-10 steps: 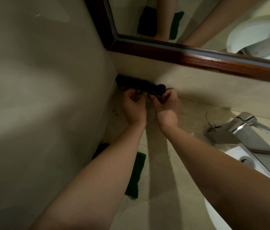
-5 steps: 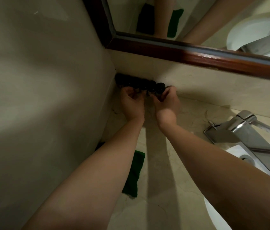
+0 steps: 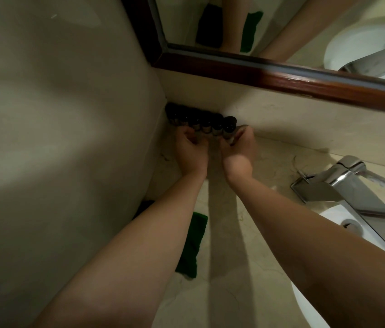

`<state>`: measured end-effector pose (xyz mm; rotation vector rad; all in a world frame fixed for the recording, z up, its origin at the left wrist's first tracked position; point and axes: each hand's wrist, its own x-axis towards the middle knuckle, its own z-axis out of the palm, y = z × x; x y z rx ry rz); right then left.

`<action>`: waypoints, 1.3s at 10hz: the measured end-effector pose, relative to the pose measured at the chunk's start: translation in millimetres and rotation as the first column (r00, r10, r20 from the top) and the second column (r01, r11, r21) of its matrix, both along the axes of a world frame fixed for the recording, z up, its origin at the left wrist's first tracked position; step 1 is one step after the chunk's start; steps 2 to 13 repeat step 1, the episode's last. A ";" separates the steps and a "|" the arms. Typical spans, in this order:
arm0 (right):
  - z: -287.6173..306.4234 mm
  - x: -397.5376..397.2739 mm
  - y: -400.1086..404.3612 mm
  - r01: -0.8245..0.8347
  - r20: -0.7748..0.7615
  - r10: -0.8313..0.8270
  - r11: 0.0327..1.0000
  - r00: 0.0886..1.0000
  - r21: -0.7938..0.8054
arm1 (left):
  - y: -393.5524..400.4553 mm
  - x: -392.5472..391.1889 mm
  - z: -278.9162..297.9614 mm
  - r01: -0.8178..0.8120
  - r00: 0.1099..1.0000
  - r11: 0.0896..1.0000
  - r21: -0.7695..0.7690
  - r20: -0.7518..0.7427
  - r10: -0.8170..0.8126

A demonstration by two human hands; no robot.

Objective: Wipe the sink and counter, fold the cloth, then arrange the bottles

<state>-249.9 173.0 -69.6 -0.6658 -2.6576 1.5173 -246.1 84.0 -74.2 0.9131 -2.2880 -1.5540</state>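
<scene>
Several small bottles with black caps (image 3: 201, 120) stand in a row against the back wall, in the counter's far left corner. My left hand (image 3: 190, 150) curls its fingers against the lower parts of the left bottles. My right hand (image 3: 238, 147) cups the rightmost bottle (image 3: 229, 127) at the end of the row. A folded green cloth (image 3: 192, 242) lies on the beige marble counter (image 3: 229, 292), partly hidden under my left forearm. The white sink (image 3: 342, 233) is at the right.
A chrome faucet (image 3: 352, 197) stands behind the sink at the right. A wood-framed mirror (image 3: 281, 76) hangs just above the bottles. A beige side wall (image 3: 56, 150) closes off the left.
Both hands have stayed at the bottle row, shifting slightly; the rightmost bottle now sits closer in line with the others. The view has moved a little.
</scene>
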 end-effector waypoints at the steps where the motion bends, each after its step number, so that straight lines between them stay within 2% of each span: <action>1: -1.9 11.3 2.8 -0.043 -0.079 0.047 0.998 0.996 0.042 | 3.1 9.2 -3.3 0.059 0.998 0.998 -0.013 0.033 -0.058; 13: -1.9 11.3 2.8 -0.043 -0.079 0.047 0.998 0.996 0.042 | 3.1 9.2 -3.3 0.059 0.998 0.998 -0.013 0.033 -0.058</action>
